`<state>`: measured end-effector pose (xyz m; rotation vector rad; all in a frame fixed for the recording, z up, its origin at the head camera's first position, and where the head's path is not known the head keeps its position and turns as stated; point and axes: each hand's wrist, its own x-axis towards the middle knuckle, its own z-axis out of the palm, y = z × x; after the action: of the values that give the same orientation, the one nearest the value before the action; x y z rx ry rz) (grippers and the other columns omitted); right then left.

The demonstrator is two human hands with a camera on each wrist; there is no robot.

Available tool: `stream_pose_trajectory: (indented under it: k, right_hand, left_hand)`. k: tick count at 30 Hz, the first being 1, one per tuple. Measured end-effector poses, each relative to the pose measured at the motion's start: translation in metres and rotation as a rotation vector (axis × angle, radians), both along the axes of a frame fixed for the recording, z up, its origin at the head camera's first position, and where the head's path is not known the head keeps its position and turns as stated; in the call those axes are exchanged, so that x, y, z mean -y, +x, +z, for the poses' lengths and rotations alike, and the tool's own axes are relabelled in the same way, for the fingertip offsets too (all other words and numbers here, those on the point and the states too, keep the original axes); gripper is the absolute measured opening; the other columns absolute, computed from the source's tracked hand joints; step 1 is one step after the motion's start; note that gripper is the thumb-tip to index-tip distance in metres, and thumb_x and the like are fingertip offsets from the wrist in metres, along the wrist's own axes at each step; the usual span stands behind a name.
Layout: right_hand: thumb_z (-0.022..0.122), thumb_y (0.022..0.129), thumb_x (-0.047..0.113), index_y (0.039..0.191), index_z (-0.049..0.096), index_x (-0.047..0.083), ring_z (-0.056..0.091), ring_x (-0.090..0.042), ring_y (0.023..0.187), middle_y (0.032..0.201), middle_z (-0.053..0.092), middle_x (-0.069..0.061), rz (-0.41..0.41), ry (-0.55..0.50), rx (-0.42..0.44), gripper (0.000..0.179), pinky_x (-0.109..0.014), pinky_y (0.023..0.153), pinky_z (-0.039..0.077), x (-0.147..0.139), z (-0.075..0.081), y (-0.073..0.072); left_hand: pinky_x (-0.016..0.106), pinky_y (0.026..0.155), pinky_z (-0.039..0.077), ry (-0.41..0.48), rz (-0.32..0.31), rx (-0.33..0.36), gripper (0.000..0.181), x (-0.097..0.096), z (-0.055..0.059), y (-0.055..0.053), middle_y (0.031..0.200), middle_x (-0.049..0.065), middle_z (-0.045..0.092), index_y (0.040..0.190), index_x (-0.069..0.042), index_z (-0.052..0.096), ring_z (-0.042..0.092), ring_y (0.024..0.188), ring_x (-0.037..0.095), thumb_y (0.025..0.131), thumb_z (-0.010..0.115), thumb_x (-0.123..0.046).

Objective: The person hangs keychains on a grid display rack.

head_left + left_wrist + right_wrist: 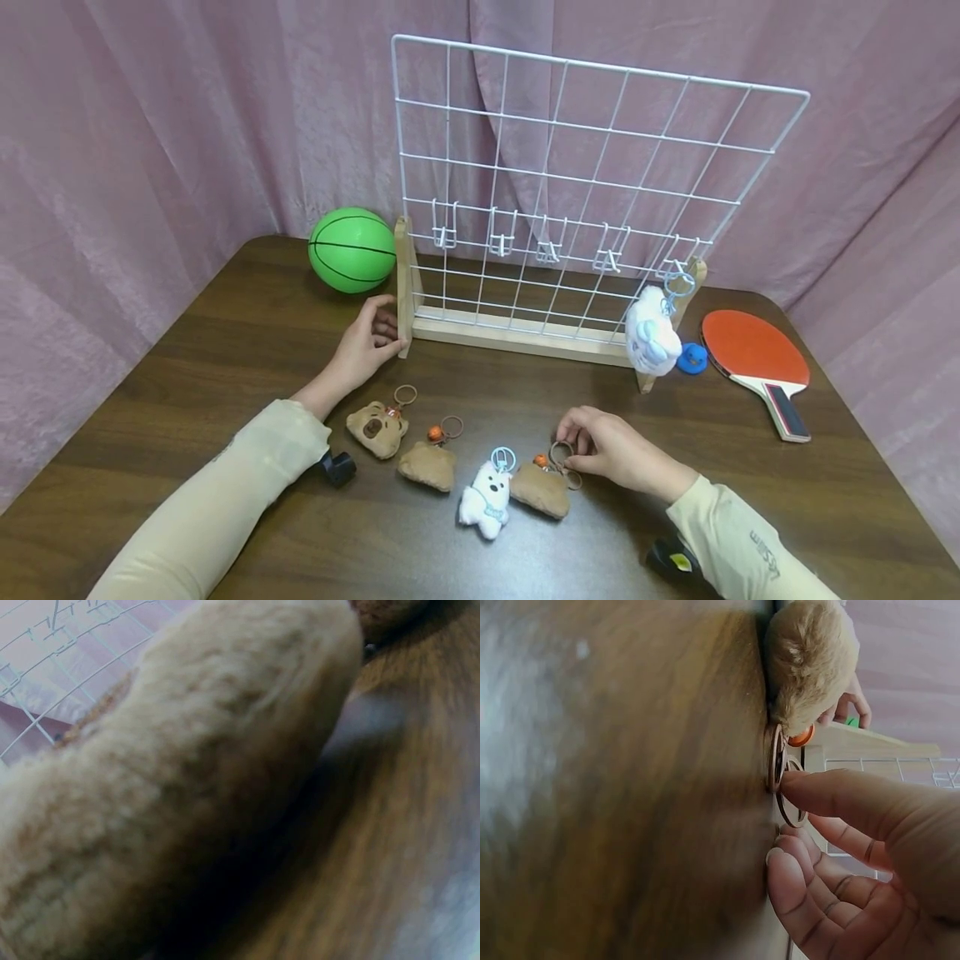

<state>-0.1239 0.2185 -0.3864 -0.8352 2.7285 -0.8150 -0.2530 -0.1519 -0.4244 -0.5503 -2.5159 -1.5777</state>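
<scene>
My left hand [362, 346] holds the wooden left foot [405, 292] of a white wire grid rack [555, 175], thumb at its front; some fingertips are hidden. Low on the table, my right hand [618, 450] pinches a metal ring of a brown plush keychain [542, 490]; the right wrist view shows the thumb against the ring [793, 802]. Left of that keychain lie a white bear keychain [487, 500], a face-down brown plush keychain [427, 467] and a brown bear keychain [378, 429]. Another white plush keychain [651, 333] hangs from the rack's rightmost hook.
Several white hooks [502, 243] line the grid. A green ball [352, 250] sits behind my left hand. Right of the rack are a small blue duck [692, 358] and a red table tennis paddle [753, 346]. A pink curtain [210, 108] hangs behind the table.
</scene>
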Motion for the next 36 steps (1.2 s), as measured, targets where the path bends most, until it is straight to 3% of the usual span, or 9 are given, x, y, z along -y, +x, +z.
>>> stream_pose_trajectory:
  k: [6,9,13,19,28,36]
  right_hand:
    - [0.073,0.081,0.002,0.095,0.058,0.011,0.051,0.001,0.070,0.077,0.059,0.006,-0.023,-0.017,0.080,0.022,-0.018,0.061,0.048,0.000,-0.001,0.001]
    - [0.072,0.080,0.001,0.095,0.059,0.011,0.052,0.001,0.070,0.077,0.060,0.006,-0.028,-0.026,0.093,0.022,-0.018,0.061,0.049,-0.001,-0.001,0.002]
    - [0.069,0.080,-0.001,0.096,0.059,0.010,0.053,0.001,0.071,0.079,0.061,0.006,-0.021,-0.058,0.098,0.022,-0.018,0.061,0.050,-0.003,-0.002,0.003]
    - [0.066,0.084,0.000,0.096,0.060,0.009,0.056,0.002,0.073,0.081,0.064,0.006,-0.010,-0.099,0.069,0.016,-0.019,0.064,0.052,-0.006,0.001,0.007]
    - [0.066,0.087,0.004,0.093,0.065,0.012,0.057,0.002,0.075,0.081,0.066,0.007,-0.009,-0.133,-0.013,0.010,-0.019,0.066,0.053,-0.011,0.017,0.015]
    - [0.067,0.087,0.005,0.093,0.066,0.010,0.058,0.002,0.074,0.082,0.068,0.004,-0.017,-0.176,-0.061,0.007,-0.020,0.064,0.054,-0.017,0.031,0.019]
  left_hand:
    - [0.022,0.078,0.053,-0.020,0.012,0.009,0.068,-0.001,0.001,0.001,0.111,0.026,0.054,0.141,-0.003,0.030,0.060,0.098,0.036,0.085,0.068,0.004]
    - [0.025,0.078,0.054,-0.033,0.016,0.013,0.066,-0.005,0.011,0.010,0.111,0.028,0.054,0.139,0.000,0.030,0.060,0.098,0.038,0.085,0.066,0.007]
    - [0.022,0.077,0.053,-0.032,0.019,0.018,0.064,-0.007,0.022,0.021,0.110,0.029,0.054,0.137,0.003,0.031,0.059,0.097,0.039,0.084,0.065,0.009]
    - [0.017,0.076,0.051,-0.018,0.025,0.022,0.064,-0.008,0.025,0.026,0.110,0.029,0.053,0.138,0.003,0.030,0.059,0.098,0.039,0.084,0.066,0.009]
    - [0.014,0.076,0.051,-0.009,0.023,0.021,0.063,-0.010,0.028,0.024,0.110,0.030,0.053,0.137,0.005,0.031,0.058,0.097,0.038,0.084,0.065,0.009]
    - [0.010,0.076,0.049,-0.001,0.025,0.036,0.065,-0.009,0.024,0.019,0.112,0.029,0.053,0.138,0.002,0.030,0.058,0.098,0.037,0.084,0.066,0.009]
